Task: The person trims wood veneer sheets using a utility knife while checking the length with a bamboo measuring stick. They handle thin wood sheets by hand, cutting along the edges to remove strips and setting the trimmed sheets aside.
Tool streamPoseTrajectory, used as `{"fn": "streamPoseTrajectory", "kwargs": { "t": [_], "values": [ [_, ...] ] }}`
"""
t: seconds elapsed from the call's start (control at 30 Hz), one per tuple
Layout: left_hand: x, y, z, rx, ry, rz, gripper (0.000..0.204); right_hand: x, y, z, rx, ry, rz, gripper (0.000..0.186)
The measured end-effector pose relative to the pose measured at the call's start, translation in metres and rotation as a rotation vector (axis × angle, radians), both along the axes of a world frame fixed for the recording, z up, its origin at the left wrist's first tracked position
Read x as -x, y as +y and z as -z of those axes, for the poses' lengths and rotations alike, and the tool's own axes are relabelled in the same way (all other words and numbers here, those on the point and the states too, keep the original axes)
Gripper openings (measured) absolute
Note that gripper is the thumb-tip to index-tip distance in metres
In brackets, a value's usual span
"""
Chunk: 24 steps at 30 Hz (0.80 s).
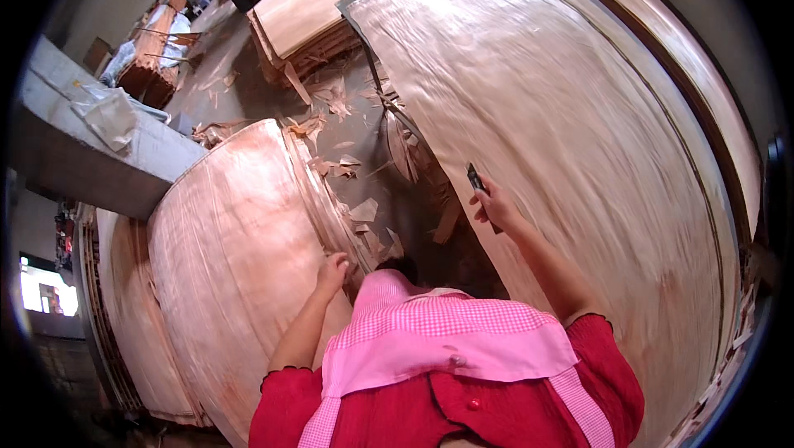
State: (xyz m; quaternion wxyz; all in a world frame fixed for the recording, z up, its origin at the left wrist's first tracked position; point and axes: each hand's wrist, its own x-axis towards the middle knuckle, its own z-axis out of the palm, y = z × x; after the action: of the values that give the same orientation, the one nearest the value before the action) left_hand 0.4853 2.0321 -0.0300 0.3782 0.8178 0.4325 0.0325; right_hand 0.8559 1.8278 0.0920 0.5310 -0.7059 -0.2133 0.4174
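My right hand [496,204] is closed around a slim dark-handled knife [474,177], over the near left edge of a large sheet of pale wood veneer [562,117]. One dark end of the knife sticks out above my fingers; its blade cannot be clearly made out. My left hand [333,272] is beside the right edge of a second veneer stack [240,216]. Its fingers are loosely bent and appear to hold nothing; whether they touch the sheets is unclear.
Torn veneer scraps [364,210] litter the floor between both stacks. Another veneer stack [310,14] stands beyond. A concrete ledge [157,146] with clear plastic [112,117] on it borders the left stack. Further veneer [678,26] lies along the far right.
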Motion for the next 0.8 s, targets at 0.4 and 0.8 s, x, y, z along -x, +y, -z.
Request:
{"fn": "streamPoseTrajectory", "kwargs": {
  "t": [0.4, 0.8],
  "values": [
    [-0.352, 0.451, -0.036, -0.658, -0.346, 0.420, 0.041, -0.143, 0.390, 0.053, 0.294, -0.909, -0.135, 0.039],
    [-0.513, 0.542, -0.038, -0.635, -0.052, 0.746, 0.053, -0.197, 0.557, 0.060, 0.455, -1.106, -0.283, 0.034]
  ]
}}
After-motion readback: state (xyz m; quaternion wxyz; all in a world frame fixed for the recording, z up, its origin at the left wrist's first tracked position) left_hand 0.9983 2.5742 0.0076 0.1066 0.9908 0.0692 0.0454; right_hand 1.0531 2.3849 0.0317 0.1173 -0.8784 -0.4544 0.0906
